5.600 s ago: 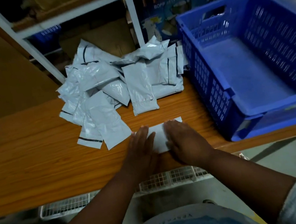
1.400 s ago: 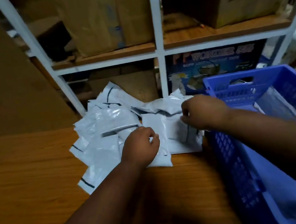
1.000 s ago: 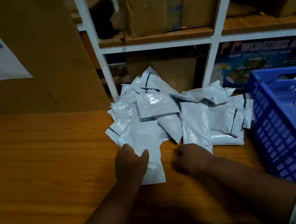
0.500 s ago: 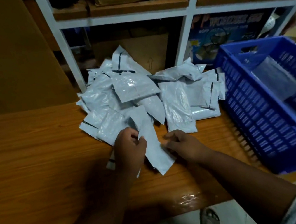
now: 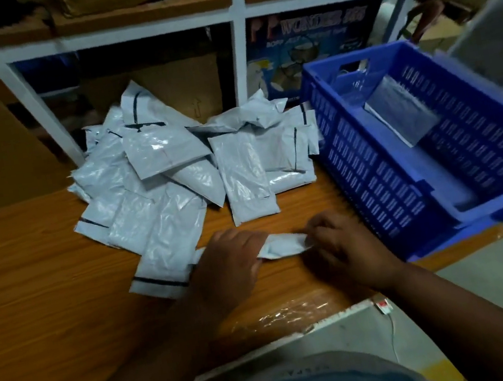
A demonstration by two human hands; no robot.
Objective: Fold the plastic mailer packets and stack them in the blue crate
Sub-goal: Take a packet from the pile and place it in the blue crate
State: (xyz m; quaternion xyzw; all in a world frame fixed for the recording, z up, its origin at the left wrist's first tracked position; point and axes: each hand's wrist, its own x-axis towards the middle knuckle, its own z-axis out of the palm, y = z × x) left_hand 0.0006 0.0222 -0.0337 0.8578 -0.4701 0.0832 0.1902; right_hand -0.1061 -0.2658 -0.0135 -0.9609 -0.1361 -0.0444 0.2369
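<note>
Both hands work low in the centre of the frame on the orange wood-grain tabletop [image 5: 45,289]: the left hand [image 5: 228,268] presses its curled fingers onto one end of a small white plastic mailer packet [image 5: 282,246], and the right hand [image 5: 348,246] pinches the other end, the packet stretched flat between them. Above them, from centre-left to centre, lies a loose heap of white plastic mailer packets [image 5: 174,169] against a white shelf frame [image 5: 241,60]. At right sits the blue slotted plastic crate [image 5: 383,176], with one folded packet [image 5: 402,113] lying inside.
</note>
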